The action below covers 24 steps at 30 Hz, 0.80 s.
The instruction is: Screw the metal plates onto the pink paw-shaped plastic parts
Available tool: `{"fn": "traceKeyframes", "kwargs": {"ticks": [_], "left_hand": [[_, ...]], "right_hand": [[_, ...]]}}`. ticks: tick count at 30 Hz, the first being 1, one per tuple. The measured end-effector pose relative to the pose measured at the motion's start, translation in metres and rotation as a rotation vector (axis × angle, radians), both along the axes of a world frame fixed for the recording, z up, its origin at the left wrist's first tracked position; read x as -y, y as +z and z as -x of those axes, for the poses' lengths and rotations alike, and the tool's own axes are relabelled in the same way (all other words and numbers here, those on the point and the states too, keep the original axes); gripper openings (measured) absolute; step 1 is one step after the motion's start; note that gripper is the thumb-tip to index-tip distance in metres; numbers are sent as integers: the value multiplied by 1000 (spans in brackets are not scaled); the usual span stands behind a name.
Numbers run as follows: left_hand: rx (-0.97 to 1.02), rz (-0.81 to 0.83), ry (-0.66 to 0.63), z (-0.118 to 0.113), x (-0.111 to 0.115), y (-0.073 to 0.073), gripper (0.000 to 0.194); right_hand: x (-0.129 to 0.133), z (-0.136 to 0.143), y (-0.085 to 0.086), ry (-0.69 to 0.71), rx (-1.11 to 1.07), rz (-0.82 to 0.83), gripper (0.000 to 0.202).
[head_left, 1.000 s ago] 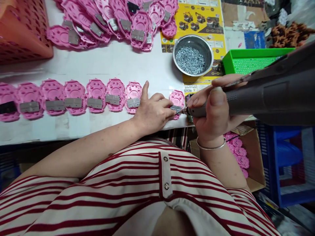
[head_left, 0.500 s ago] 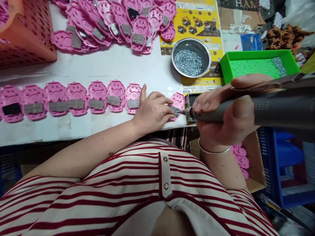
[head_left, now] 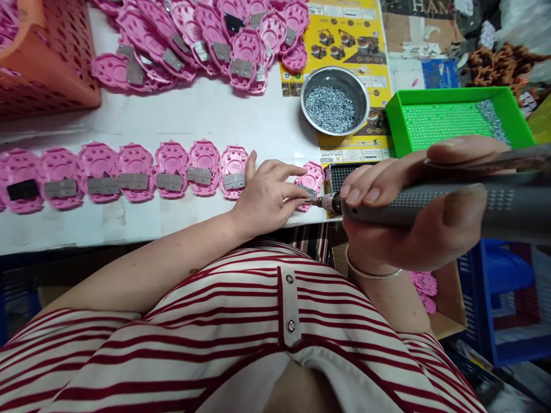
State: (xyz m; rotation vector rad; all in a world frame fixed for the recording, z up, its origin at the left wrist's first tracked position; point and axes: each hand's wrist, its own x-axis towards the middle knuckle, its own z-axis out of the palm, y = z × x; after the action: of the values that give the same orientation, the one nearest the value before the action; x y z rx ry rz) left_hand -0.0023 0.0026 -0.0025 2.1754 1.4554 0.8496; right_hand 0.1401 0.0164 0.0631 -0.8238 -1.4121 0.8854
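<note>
My right hand is wrapped round a grey electric screwdriver lying nearly level and pointing left. Its bit reaches the lower part of a pink plastic casing with a grey plate across it. My left hand rests on the table at the casing's left side. Its thumb and forefinger are pressed together beside the bit's tip; anything between them is too small to make out. Another finger stretches to the casing's upper left edge. Left of that hand runs a row of similar pink casings, most with grey plates.
A steel bowl of small screws stands beyond the casing, a green tray to its right. A dark mesh-bottomed tray sits beside the casing. More pink casings are heaped at the back, near an orange basket.
The screwdriver's tip has shifted slightly left and towards me, lower on the casing. My right hand's thumb has moved right along the handle. My left thumb and forefinger have drawn together at the bit.
</note>
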Motion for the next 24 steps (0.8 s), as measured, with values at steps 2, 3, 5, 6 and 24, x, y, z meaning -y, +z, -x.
{"fn": "traceKeyframes", "kwargs": {"ticks": [2,3,5,6,24], "left_hand": [[-1,16,2,0,0,-1,12],[-8,23,1,0,0,-1,12],[-22,20,-7,0,0,-2,9],[-28,13,-12,0,0,-2,8],[35,63,-9,-1,1,3,5]], "right_hand": [[7,1,9,34,-3,49,62],[9,2,13,39,-10,56,62],[12,3,19,39,-22,60,61],[13,4,22,38,-26,60,60],[22,-7,31,-3,-100,54,37]]}}
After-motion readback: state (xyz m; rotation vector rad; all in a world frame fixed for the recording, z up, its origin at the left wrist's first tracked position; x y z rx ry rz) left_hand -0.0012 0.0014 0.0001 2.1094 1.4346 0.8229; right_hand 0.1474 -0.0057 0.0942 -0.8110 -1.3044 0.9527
